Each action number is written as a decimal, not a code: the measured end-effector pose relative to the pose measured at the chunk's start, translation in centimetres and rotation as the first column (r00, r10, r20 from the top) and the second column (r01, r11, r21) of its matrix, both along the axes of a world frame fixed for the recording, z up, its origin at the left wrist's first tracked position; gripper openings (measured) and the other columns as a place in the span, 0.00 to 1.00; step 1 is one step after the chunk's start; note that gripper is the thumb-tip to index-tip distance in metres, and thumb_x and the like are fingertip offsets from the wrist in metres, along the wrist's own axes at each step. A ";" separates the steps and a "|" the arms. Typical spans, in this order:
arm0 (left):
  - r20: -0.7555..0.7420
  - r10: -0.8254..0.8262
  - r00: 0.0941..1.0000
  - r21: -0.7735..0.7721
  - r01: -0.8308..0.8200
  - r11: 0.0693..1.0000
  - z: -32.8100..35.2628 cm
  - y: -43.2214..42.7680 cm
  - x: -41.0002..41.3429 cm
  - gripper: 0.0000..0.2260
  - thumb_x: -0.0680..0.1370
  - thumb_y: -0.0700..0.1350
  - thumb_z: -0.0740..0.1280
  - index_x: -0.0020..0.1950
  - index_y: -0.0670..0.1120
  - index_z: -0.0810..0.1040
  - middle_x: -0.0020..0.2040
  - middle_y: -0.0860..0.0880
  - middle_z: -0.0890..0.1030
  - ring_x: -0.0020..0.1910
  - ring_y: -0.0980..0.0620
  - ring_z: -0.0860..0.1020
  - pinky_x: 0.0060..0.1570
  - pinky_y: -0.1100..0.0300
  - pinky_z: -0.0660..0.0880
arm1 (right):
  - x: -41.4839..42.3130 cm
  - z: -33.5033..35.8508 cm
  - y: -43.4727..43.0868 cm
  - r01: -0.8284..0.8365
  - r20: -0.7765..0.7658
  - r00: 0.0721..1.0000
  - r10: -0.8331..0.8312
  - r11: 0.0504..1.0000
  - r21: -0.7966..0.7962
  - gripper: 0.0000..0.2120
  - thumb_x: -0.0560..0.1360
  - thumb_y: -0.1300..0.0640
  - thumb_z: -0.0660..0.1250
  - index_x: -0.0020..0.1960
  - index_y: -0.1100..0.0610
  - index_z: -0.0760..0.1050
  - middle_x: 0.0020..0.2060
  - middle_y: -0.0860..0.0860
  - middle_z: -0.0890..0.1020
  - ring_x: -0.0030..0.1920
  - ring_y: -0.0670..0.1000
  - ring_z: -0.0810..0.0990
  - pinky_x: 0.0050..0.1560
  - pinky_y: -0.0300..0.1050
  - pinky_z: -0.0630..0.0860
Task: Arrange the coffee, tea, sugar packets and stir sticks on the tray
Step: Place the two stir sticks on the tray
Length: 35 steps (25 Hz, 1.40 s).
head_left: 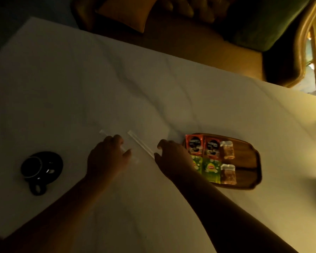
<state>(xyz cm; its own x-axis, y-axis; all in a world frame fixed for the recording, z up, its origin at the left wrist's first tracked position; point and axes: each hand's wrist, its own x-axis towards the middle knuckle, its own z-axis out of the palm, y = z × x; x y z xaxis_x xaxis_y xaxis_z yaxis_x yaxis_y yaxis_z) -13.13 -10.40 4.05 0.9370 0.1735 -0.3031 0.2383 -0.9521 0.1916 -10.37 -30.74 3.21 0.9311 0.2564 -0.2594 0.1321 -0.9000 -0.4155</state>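
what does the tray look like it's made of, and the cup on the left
Tray: seemingly wood with a smooth brown finish; faint grain streaks show on its bare part. Cup: probably glazed ceramic, black and glossy, with small bright glints. Dim light leaves both uncertain.

Dim, warm light falls across the white-covered table (pixel 117 79) in front of me. Beyond its far edge sit a brown sofa (pixel 181 39) with an orange cushion (pixel 128 11) and a green cushion (pixel 266 21).

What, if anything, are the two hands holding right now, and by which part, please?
The left hand rests its grip on the left stir stick near the middle. The right hand touches the near end of the right stir stick. Neither stick looks lifted off the table.
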 end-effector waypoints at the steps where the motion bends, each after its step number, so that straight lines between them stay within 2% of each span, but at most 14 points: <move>1: -0.031 -0.013 0.999 0.002 0.013 1.000 -0.5 0.9 -0.1 0.22 0.74 0.61 0.68 0.63 0.52 0.73 0.53 0.42 0.78 0.48 0.38 0.80 0.45 0.49 0.77 | 0.2 -0.5 0.7 -0.001 -0.018 1.000 0.000 1.000 -0.025 0.15 0.75 0.45 0.68 0.57 0.52 0.76 0.50 0.54 0.83 0.50 0.57 0.82 0.46 0.52 0.80; 2: -0.061 -0.043 0.997 0.001 0.043 0.999 -0.9 1.6 -0.3 0.23 0.74 0.62 0.67 0.66 0.55 0.71 0.54 0.41 0.76 0.50 0.38 0.79 0.46 0.48 0.78 | 0.3 -1.0 1.3 -0.011 -0.027 1.000 0.009 0.999 -0.053 0.16 0.74 0.45 0.68 0.57 0.53 0.76 0.50 0.55 0.82 0.50 0.58 0.82 0.45 0.52 0.80; 4: -0.064 -0.107 0.992 -0.016 0.106 0.994 -1.4 2.1 -0.7 0.23 0.73 0.61 0.67 0.65 0.55 0.71 0.55 0.42 0.75 0.52 0.39 0.78 0.47 0.48 0.78 | 0.4 -1.7 2.0 -0.032 -0.032 0.999 0.029 0.995 -0.095 0.16 0.73 0.44 0.68 0.54 0.53 0.75 0.47 0.55 0.82 0.48 0.60 0.82 0.44 0.52 0.79; 7: -0.004 -0.150 0.989 -0.029 0.149 0.988 -1.7 2.8 -1.4 0.15 0.74 0.57 0.67 0.55 0.50 0.75 0.53 0.44 0.75 0.51 0.41 0.76 0.46 0.48 0.78 | 0.5 -2.2 2.5 -0.044 -0.060 0.998 0.037 0.991 -0.125 0.13 0.74 0.46 0.67 0.51 0.54 0.75 0.45 0.55 0.82 0.46 0.59 0.82 0.41 0.50 0.77; 10: 0.043 -0.122 0.992 -0.011 0.123 0.992 -1.6 3.3 -2.1 0.05 0.75 0.48 0.67 0.47 0.46 0.77 0.48 0.44 0.76 0.45 0.41 0.78 0.41 0.48 0.78 | 0.3 -2.2 3.0 -0.011 -0.114 0.993 -0.005 0.990 -0.141 0.09 0.74 0.50 0.64 0.49 0.55 0.76 0.44 0.54 0.82 0.45 0.58 0.82 0.39 0.48 0.75; 13: 0.043 -0.031 0.999 0.009 0.031 0.999 -1.5 3.6 -2.1 0.06 0.75 0.43 0.67 0.51 0.46 0.76 0.47 0.44 0.78 0.42 0.40 0.80 0.38 0.49 0.77 | 0.1 -1.9 3.3 -0.014 -0.119 0.993 -0.004 0.988 -0.152 0.09 0.73 0.52 0.63 0.48 0.56 0.77 0.44 0.56 0.83 0.46 0.59 0.82 0.40 0.48 0.74; 16: 0.037 -0.051 0.998 0.112 0.047 0.993 -1.7 3.5 -1.6 0.09 0.77 0.41 0.64 0.56 0.43 0.75 0.47 0.41 0.79 0.41 0.40 0.80 0.37 0.49 0.76 | -0.3 -1.4 3.2 -0.008 -0.122 0.993 -0.005 0.994 -0.109 0.08 0.72 0.53 0.63 0.47 0.56 0.76 0.42 0.55 0.81 0.44 0.58 0.81 0.37 0.46 0.73; 20: -0.003 0.007 1.000 0.140 -0.007 0.990 -1.9 2.8 -0.7 0.10 0.77 0.41 0.65 0.58 0.42 0.73 0.49 0.40 0.78 0.44 0.39 0.80 0.42 0.48 0.78 | -0.9 -0.2 2.2 0.092 -0.119 0.989 -0.087 0.995 0.033 0.06 0.73 0.50 0.67 0.42 0.50 0.70 0.32 0.45 0.74 0.31 0.45 0.74 0.26 0.39 0.64; 22: -0.003 0.090 0.996 0.074 -0.089 0.993 -1.9 2.3 -0.2 0.11 0.76 0.41 0.67 0.57 0.41 0.73 0.49 0.39 0.79 0.46 0.37 0.81 0.45 0.47 0.78 | -1.0 0.5 1.1 0.142 -0.137 0.982 -0.130 0.986 0.088 0.08 0.72 0.50 0.68 0.39 0.48 0.69 0.31 0.45 0.75 0.29 0.42 0.73 0.25 0.37 0.64; 26: -0.075 0.231 0.970 -0.116 -0.238 0.964 -1.8 1.1 0.8 0.12 0.73 0.42 0.69 0.56 0.44 0.79 0.50 0.40 0.83 0.51 0.37 0.81 0.48 0.50 0.75 | -0.8 1.3 -1.9 0.257 -0.193 0.956 -0.221 0.948 0.189 0.08 0.70 0.50 0.70 0.38 0.48 0.71 0.31 0.46 0.78 0.30 0.44 0.77 0.25 0.40 0.69; 30: -0.173 0.273 0.946 -0.323 -0.317 0.892 -0.4 -2.5 1.6 0.03 0.75 0.47 0.69 0.44 0.48 0.80 0.40 0.48 0.84 0.41 0.45 0.81 0.39 0.56 0.72 | -0.8 1.7 -6.2 0.399 -0.263 0.906 -0.332 0.878 0.264 0.08 0.71 0.52 0.72 0.39 0.47 0.72 0.33 0.46 0.79 0.31 0.42 0.78 0.24 0.34 0.68; 33: -0.113 0.190 0.975 -0.459 -0.221 0.861 1.2 -7.1 2.5 0.13 0.76 0.52 0.70 0.33 0.49 0.79 0.28 0.52 0.81 0.32 0.53 0.80 0.33 0.58 0.69 | -0.8 2.3 -10.2 0.502 -0.331 0.853 -0.403 0.807 0.312 0.09 0.73 0.54 0.73 0.42 0.45 0.73 0.38 0.46 0.81 0.36 0.44 0.81 0.28 0.36 0.75; 35: -0.105 0.108 0.989 -0.513 -0.146 0.846 2.2 -10.7 3.1 0.15 0.76 0.53 0.70 0.31 0.49 0.78 0.25 0.54 0.80 0.26 0.58 0.77 0.31 0.59 0.68 | -1.0 2.5 -13.1 0.573 -0.402 0.806 -0.434 0.743 0.346 0.07 0.75 0.55 0.72 0.49 0.46 0.76 0.42 0.46 0.83 0.38 0.45 0.84 0.29 0.36 0.78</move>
